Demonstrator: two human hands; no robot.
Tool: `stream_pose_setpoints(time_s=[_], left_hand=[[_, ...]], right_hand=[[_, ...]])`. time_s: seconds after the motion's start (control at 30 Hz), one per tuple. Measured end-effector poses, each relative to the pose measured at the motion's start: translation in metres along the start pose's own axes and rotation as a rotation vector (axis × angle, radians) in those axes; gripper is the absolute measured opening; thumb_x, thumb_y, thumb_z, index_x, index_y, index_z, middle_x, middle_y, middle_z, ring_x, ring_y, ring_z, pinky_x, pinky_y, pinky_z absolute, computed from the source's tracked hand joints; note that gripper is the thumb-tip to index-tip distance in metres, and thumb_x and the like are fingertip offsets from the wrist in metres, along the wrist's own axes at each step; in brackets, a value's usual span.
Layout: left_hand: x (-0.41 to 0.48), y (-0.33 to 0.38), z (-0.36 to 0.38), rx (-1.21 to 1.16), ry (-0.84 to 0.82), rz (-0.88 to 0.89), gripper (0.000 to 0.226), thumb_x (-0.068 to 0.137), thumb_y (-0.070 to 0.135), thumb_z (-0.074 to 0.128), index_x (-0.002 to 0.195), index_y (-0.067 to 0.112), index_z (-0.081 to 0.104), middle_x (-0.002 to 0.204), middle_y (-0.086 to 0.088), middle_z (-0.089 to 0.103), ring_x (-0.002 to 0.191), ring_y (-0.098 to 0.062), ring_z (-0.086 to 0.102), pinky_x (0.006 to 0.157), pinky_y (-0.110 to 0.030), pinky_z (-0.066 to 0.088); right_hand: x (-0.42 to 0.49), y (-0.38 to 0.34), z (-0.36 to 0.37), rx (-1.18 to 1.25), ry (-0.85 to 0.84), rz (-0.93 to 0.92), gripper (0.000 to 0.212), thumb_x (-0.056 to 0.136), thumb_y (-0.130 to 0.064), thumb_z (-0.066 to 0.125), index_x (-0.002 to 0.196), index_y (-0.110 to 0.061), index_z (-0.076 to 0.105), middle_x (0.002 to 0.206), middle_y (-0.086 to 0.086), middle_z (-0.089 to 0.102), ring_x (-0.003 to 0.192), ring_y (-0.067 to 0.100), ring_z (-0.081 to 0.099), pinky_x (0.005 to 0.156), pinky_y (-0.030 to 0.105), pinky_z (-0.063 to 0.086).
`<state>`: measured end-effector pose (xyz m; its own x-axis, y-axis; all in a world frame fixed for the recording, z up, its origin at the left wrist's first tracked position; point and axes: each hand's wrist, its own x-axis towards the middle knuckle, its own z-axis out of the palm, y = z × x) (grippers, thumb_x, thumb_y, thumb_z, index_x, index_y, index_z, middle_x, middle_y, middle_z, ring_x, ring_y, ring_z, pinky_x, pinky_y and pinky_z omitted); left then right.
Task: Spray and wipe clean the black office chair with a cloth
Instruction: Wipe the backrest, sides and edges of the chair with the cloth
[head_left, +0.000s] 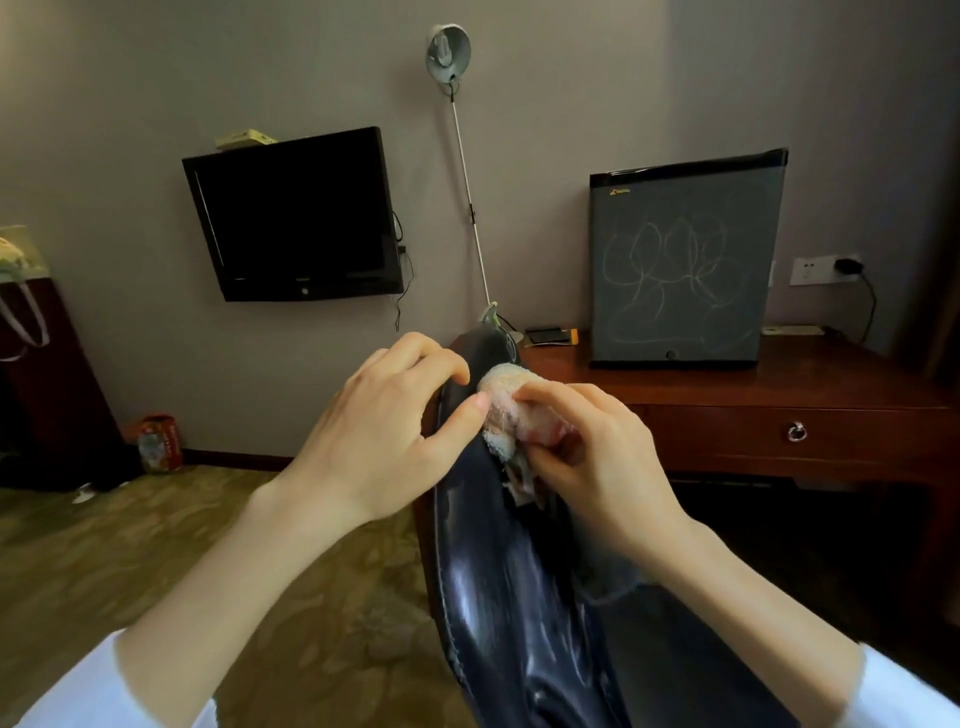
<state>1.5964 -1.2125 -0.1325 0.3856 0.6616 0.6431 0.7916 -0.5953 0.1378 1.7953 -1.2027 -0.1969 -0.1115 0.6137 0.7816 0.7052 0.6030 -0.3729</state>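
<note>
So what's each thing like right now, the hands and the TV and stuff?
chair: shiny, wet-looking streaks.
cloth: bunched, pressed on the chair.
left hand: holds the chair's top edge.
right hand: grips the cloth.
TV: screen dark.
drawer: closed.
mini fridge: door closed, scribbled on.
charger: plugged into the wall socket.

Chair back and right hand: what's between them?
A bunched cloth: the right hand grips it against the black chair. The left hand holds the chair's edge directly. Seen in the head view.
</note>
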Motion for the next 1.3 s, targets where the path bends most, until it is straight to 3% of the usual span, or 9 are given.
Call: stream_pose_setpoints(time_s=[0.27,0.5,0.6,0.73,0.9,1.1,1.3], left_hand=[[0.054,-0.036,0.03,0.0,-0.071,-0.046,0.027,0.092,0.048,0.043,0.101,0.027,0.057,0.104,0.009,0.055,0.095,-0.012,0.054,0.08,-0.033,0.049],[0.058,-0.042,0.039,-0.085,-0.083,-0.033,0.034,0.083,0.05,0.036,0.098,0.03,0.058,0.099,0.017,0.056,0.092,-0.002,0.054,0.076,-0.018,0.048],[0.055,-0.038,0.038,-0.126,-0.077,-0.041,0.031,0.083,0.047,0.037,0.097,0.03,0.059,0.1,0.016,0.056,0.092,-0.002,0.054,0.072,-0.013,0.043],[0.055,-0.034,0.035,-0.104,-0.057,-0.058,0.032,0.083,0.046,0.038,0.098,0.027,0.06,0.102,0.01,0.056,0.094,-0.01,0.053,0.08,-0.028,0.045],[0.051,-0.028,0.029,-0.031,-0.088,-0.102,0.028,0.087,0.046,0.044,0.097,0.025,0.059,0.1,0.004,0.057,0.094,-0.018,0.055,0.083,-0.038,0.047],[0.031,0.001,0.009,-0.019,-0.052,-0.088,0.024,0.093,0.041,0.054,0.107,0.022,0.058,0.106,0.005,0.056,0.098,-0.015,0.053,0.081,-0.028,0.04],[-0.013,0.045,-0.007,-0.033,-0.021,-0.078,0.016,0.095,0.033,0.049,0.101,0.022,0.06,0.097,0.005,0.054,0.09,-0.015,0.051,0.076,-0.027,0.034]], right_hand=[[0.11,0.11,0.071,-0.267,-0.083,0.174,0.046,0.078,-0.018,0.064,0.122,-0.027,0.056,0.101,0.013,0.063,0.092,0.037,0.057,0.078,0.038,0.046],[0.15,0.16,0.095,-0.264,-0.155,0.268,0.045,0.081,-0.013,0.061,0.123,-0.025,0.056,0.107,0.012,0.066,0.099,0.034,0.06,0.079,0.034,0.043],[0.138,0.149,0.081,-0.196,-0.156,0.192,0.04,0.079,-0.011,0.065,0.116,-0.025,0.062,0.101,0.007,0.069,0.093,0.027,0.062,0.071,0.029,0.039],[0.112,0.108,0.049,-0.185,-0.222,0.03,0.034,0.073,-0.008,0.068,0.101,-0.026,0.068,0.093,0.0,0.07,0.088,0.022,0.062,0.068,0.026,0.036],[0.054,0.043,0.001,-0.105,-0.301,-0.098,0.037,0.067,-0.017,0.066,0.1,-0.031,0.066,0.091,-0.012,0.066,0.081,0.012,0.053,0.068,0.028,0.039],[-0.016,-0.026,-0.059,0.037,-0.374,-0.141,0.036,0.069,-0.019,0.068,0.101,-0.035,0.064,0.094,-0.027,0.061,0.091,-0.002,0.053,0.08,0.015,0.039],[-0.058,-0.05,-0.087,0.153,-0.413,-0.148,0.034,0.076,-0.015,0.071,0.105,-0.032,0.065,0.1,-0.02,0.065,0.097,0.006,0.061,0.081,0.027,0.049]])
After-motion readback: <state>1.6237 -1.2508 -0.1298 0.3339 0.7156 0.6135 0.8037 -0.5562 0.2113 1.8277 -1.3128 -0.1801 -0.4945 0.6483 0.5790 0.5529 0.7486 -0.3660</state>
